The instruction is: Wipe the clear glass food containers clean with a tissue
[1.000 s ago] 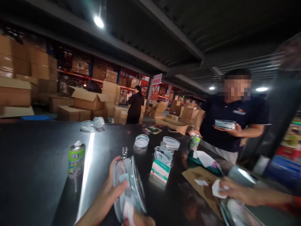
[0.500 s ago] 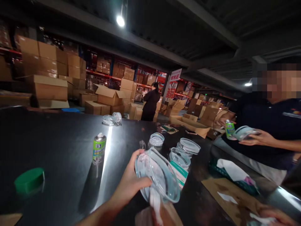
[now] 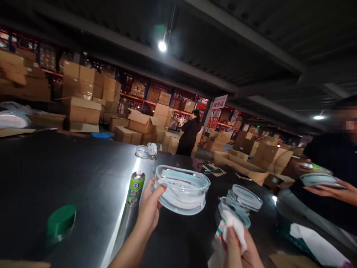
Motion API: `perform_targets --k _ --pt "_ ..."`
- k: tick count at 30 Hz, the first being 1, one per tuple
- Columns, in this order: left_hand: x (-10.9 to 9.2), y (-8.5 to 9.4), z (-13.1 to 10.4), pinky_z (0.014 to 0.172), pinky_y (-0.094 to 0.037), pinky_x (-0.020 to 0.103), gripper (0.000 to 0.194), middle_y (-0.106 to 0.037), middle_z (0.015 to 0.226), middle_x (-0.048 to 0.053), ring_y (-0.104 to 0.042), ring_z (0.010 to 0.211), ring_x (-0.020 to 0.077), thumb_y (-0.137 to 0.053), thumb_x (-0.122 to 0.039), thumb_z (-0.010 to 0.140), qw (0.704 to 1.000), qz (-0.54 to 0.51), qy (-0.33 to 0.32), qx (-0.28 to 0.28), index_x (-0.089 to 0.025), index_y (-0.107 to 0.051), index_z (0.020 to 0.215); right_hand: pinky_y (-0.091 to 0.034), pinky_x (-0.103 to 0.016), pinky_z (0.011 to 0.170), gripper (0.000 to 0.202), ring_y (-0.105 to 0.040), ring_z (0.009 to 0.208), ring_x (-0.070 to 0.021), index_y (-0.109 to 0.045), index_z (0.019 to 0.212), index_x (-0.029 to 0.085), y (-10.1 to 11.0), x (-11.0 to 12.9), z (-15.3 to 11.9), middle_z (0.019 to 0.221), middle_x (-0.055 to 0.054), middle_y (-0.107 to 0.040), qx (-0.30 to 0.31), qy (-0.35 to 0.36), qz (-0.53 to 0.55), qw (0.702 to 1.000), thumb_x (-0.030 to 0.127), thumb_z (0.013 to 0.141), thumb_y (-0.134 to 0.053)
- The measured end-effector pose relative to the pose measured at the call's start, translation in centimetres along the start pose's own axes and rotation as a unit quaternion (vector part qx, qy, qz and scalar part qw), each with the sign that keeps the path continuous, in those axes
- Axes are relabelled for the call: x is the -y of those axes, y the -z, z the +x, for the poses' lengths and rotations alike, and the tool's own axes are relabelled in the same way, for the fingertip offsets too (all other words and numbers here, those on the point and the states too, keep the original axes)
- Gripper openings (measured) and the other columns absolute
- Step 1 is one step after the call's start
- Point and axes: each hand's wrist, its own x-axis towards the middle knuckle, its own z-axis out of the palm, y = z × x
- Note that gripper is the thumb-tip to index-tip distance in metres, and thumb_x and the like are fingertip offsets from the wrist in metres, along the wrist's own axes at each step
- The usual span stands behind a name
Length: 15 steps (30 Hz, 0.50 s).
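My left hand [image 3: 150, 206] grips the left end of a clear glass food container [image 3: 182, 190], held up above the dark table with its thumb on the near side. Lower right, my right hand [image 3: 241, 247] pinches a crumpled white tissue [image 3: 232, 227], apart from the container. Behind the tissue, partly covered by it, stands another glass container [image 3: 237, 212] with a green and white label at its front. One more glass container [image 3: 247, 197] sits just beyond. A green spray can [image 3: 135, 190] stands upright left of my left hand.
A green round lid [image 3: 61, 222] lies on the table [image 3: 92, 178] at left. Small glass pieces [image 3: 146, 150] stand at the far edge. On the right, a co-worker's hand [image 3: 331, 190] holds a container beside a tissue pack [image 3: 315, 238]. Cardboard boxes [image 3: 142, 124] fill the background.
The glass container in my left hand has turned from tilted to nearly level. My right hand with the tissue has moved off it to the right. The view has swung left.
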Motion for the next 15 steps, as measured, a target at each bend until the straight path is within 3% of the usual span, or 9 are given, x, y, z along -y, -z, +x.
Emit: perform_targets --k 4,8,10,15 --pt "-0.2 0.0 -0.1 0.067 -0.050 0.020 0.049 -0.069 0.099 0.002 -0.068 0.081 0.0152 -0.074 -0.024 0.068 0.999 0.005 -0.032 -0.003 -0.020 -0.056 0.113 -0.049 -0.034 0.084 0.045 -0.063 0.095 -0.0257 -0.065 0.098 0.016 -3.2 0.7 0.4 0.096 -0.010 -0.069 0.032 0.065 -0.035 0.997 0.056 0.079 -0.060" --pt "-0.2 0.0 -0.2 0.084 -0.048 0.024 0.049 -0.070 0.104 0.004 -0.066 0.097 0.0188 -0.072 -0.022 0.068 1.000 -0.005 -0.018 0.015 -0.018 -0.056 0.114 -0.048 -0.032 0.082 0.046 -0.064 0.091 -0.0228 -0.058 0.104 0.019 -5.7 1.6 -0.8 0.096 -0.007 -0.068 0.013 0.016 -0.005 1.000 0.055 0.076 -0.064" --pt "-0.3 0.1 -0.1 0.086 -0.047 0.025 0.048 -0.070 0.105 0.005 -0.065 0.099 0.0198 -0.071 -0.021 0.066 1.000 0.005 -0.025 0.016 -0.017 -0.057 0.113 -0.047 -0.031 0.081 0.047 -0.064 0.089 -0.0229 -0.058 0.104 0.019 -6.0 1.4 -1.0 0.095 -0.007 -0.069 0.016 0.007 -0.014 1.000 0.055 0.075 -0.065" --pt "-0.3 0.1 0.0 0.081 -0.049 0.026 0.055 -0.070 0.104 0.006 -0.066 0.096 0.0217 -0.071 -0.021 0.063 0.999 0.024 -0.023 0.023 -0.016 -0.056 0.116 -0.045 -0.033 0.080 0.044 -0.063 0.092 -0.0247 -0.057 0.104 0.019 -5.1 -0.5 -0.8 0.097 -0.010 -0.068 0.024 0.060 -0.067 0.996 0.056 0.080 -0.058"
